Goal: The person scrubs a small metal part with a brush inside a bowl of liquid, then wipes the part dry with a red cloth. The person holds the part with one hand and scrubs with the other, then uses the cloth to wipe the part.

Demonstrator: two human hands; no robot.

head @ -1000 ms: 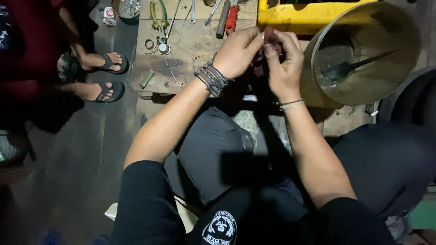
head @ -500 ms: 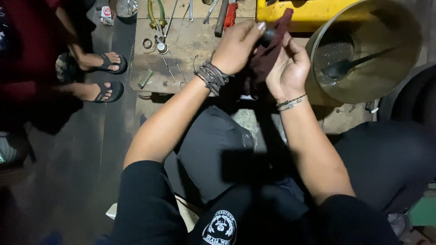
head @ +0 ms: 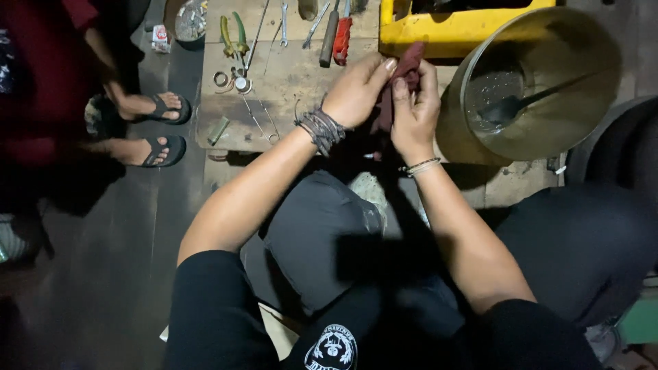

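Note:
My left hand [head: 356, 89] and my right hand [head: 411, 109] are pressed together above my lap, both closed on a dark red cloth [head: 401, 75] that is bunched between the fingers. A small dark part seen earlier is wrapped inside the cloth and hidden now. Cord bracelets [head: 319, 127] sit on my left wrist and a thin band [head: 421, 166] on my right. The hands hover over the near edge of a low wooden board [head: 288, 75].
Pliers [head: 232, 31], a red-handled tool [head: 341, 34], wrenches and small rings [head: 229, 79] lie on the board. A large metal drum [head: 534, 82] with a ladle stands at right, a yellow crate [head: 445, 27] behind. Another person's sandalled feet [head: 154, 127] are at left.
The cloth was opened out and held higher with a dark part showing half a second ago; now both hands have dropped slightly and closed the cloth around it.

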